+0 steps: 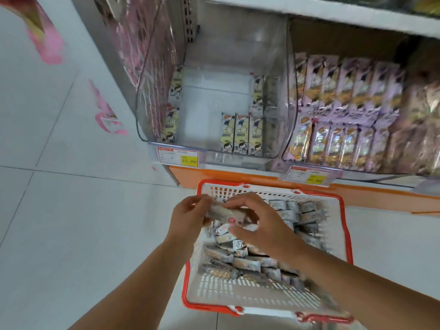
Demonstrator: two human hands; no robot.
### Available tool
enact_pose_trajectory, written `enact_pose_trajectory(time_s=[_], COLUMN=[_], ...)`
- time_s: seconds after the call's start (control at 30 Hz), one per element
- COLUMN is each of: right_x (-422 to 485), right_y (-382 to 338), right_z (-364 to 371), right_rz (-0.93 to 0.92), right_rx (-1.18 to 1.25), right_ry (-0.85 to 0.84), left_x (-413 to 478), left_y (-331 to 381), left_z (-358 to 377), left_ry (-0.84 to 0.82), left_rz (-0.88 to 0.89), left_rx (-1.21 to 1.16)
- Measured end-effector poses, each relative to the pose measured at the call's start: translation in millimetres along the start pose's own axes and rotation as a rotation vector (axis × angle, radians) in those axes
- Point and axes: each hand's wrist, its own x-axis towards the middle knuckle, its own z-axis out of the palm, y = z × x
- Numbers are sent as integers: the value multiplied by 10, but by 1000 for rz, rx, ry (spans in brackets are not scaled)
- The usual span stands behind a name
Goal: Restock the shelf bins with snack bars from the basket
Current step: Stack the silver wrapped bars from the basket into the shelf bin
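Observation:
A white basket with a red rim point(346, 225) stands on the floor below the shelf, holding several silver-wrapped snack bars point(242, 259). Above its left part, my left hand point(187, 216) and my right hand point(259, 225) both grip a small bundle of snack bars point(226, 214). My right fingers curl over the bundle from the right, my left fingers pinch its left end. Straight ahead is a clear shelf bin point(214, 160), mostly bare, with a few yellow-wrapped bars point(241, 134) at its front right and left wall.
To the right, a second clear bin point(288, 158) is packed with purple-wrapped bars point(342, 139). Price tags point(178, 157) hang on the shelf edge above an orange base point(238, 177). A shelf board point(333, 17) overhangs the bins. Pale tiled floor point(71, 210) lies on the left.

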Motion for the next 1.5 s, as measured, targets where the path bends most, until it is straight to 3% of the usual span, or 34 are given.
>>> enact_pose_trajectory(time_s=[0.07, 0.17, 0.27, 0.4, 0.5, 0.57, 0.63, 0.97, 1.07, 1.27, 1.33, 1.5], right_x=[24, 82, 124, 226, 511, 780, 1035, 1537, 1573, 1801, 1893, 2002], right_y=[-201, -436, -716, -1114, -1294, -1325, -1298, -1187, -1277, -1474, -1459, -1229], right_z=[-95, -176, -208, -302, -351, -340, -300, -541, -700, -673, -552, -305], right_rz=[53, 66, -6, -130, -184, -180, -156, 77, 152, 289, 248, 96], right_rx=[123, 38, 6, 61, 35, 17, -24, -218, -268, -598, -612, -616], right_ry=[-73, -131, -84, 67, 204, 285, 316, 264, 98, -220, -167, 162], left_x=[-75, -218, -377, -475, -345, -235, -155, -67, -42, -13, 0, 16], left_y=[136, 341, 519, 749, 818, 773, 695, 602, 608, 581, 567, 551], left_z=[-62, -157, -200, -359, -523, -590, -632, -693, -715, -705, -707, -716], left_ry=[-63, -154, -112, 216, 305, 316, 281, 254, 241, 244, 250, 249], left_rz=[70, 199, 425, 884, 1094, 1078, 1035, 1023, 1019, 1008, 1010, 1024], left_rx=[-3, -45, 5, 464, 980, 1242, 1362, 1414, 1432, 1426, 1424, 1418])
